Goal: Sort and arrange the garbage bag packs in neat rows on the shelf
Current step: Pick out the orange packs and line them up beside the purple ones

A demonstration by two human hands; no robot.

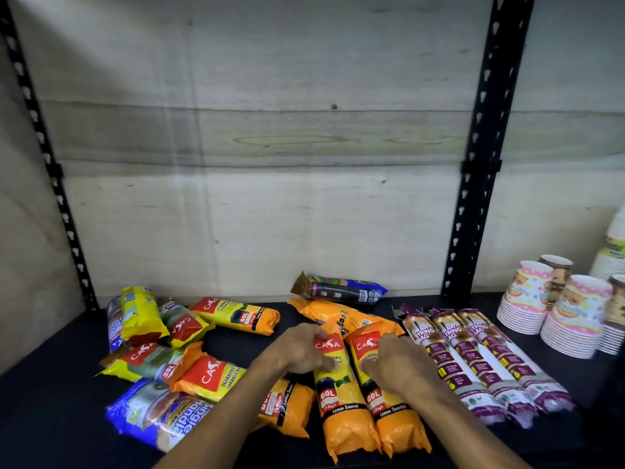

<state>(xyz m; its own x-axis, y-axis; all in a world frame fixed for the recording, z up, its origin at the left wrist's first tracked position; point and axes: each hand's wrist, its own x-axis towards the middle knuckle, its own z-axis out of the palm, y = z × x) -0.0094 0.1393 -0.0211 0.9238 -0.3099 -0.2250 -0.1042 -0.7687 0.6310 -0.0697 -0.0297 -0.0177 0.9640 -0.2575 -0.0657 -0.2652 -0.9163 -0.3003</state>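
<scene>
- Garbage bag packs lie scattered over the dark shelf (236, 336); two orange 60L packs sit side by side near its front edge, at about 6 o'clock in the view, long axes running front to back.
- Left hand (297, 350) rests on the left orange pack (341, 401), fingers curled over its top end and thumb pressing its face; right hand (399, 363) rests on the right orange pack (392, 407) the same way, apparently gripping its upper edge.
- Judging from this, the step in hand is squaring the pair: keep their sides touching and bottom ends level.
- Three purple drawstring packs (483, 363) at 3 o'clock already form a row; matching that slant would keep the rows parallel.
- Another orange pack (341, 316) lies crosswise at 12 o'clock, just behind the pair, and one more (287, 407) at 9 o'clock; both belong in this row.
- Yellow and blue packs (159, 333) are heaped at 10 o'clock, unsorted.
- Slippery film may slide, so press down rather than drag.
- Paper cup stacks (571, 319) stand at 2 o'clock, well apart.
</scene>
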